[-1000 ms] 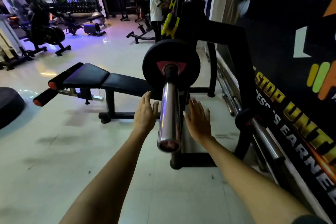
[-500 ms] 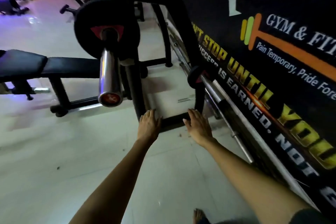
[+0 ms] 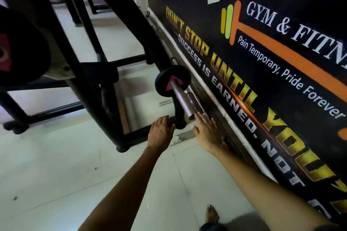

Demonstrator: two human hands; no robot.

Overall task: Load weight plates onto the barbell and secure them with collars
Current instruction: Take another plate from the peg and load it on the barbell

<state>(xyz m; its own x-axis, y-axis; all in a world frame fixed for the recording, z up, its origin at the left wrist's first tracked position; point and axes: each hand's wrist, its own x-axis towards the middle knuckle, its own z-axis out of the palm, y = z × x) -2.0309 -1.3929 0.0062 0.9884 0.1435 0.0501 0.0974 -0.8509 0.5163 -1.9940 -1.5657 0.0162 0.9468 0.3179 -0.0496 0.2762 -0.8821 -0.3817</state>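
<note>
A small black weight plate (image 3: pixel 171 82) with a red centre sits on a chrome storage peg (image 3: pixel 183 99) of the black rack, low beside the wall. My left hand (image 3: pixel 161 132) reaches out flat with fingers apart, just left of the peg's end, holding nothing. My right hand (image 3: pixel 206 132) is also spread and empty, its fingertips at the peg's tip. At the far left edge, a larger black plate (image 3: pixel 22 48) with a red centre is partly cut off. No collar is visible.
The black bench rack frame (image 3: pixel 97 88) fills the upper left, its feet on the pale tiled floor (image 3: pixel 56 174). A dark wall banner (image 3: pixel 262 62) with lettering runs along the right. Bars (image 3: pixel 232 137) lie along the wall base. My bare foot (image 3: pixel 212 214) shows at the bottom.
My view swung right and down, away from the loaded barbell end toward the low peg by the wall. Both hands moved from beside the barbell sleeve to the small plate's peg.
</note>
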